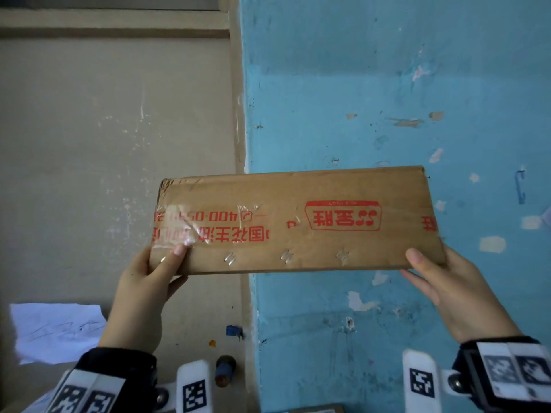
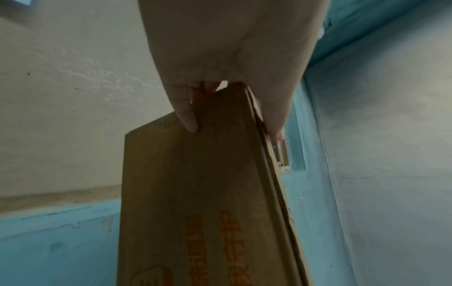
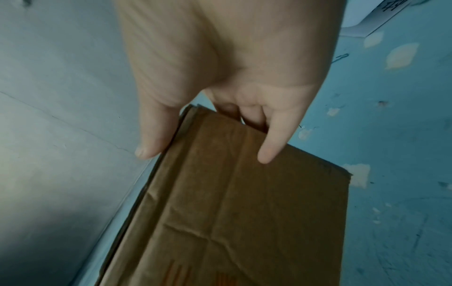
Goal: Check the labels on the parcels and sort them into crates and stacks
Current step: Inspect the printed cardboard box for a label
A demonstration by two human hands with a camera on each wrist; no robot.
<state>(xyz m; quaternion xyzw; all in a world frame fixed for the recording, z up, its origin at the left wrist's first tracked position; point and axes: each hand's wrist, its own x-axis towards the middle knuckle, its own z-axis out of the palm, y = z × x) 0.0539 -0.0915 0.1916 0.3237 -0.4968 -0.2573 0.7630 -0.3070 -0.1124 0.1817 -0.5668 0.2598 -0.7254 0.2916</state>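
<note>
A flat brown cardboard parcel with red printing, clear tape and metal staples is held up in the air between both hands, its printed face toward me and upside down. My left hand grips its lower left corner, thumb on the front, fingers behind. My right hand grips the lower right corner the same way. In the left wrist view the parcel is pinched between thumb and fingers. In the right wrist view the parcel has creases on its back face, with fingers lying on it.
Behind the parcel stands a blue painted wall with chipped spots, and a beige panel to the left. A crumpled white paper lies low on the left. Another cardboard edge shows at the bottom.
</note>
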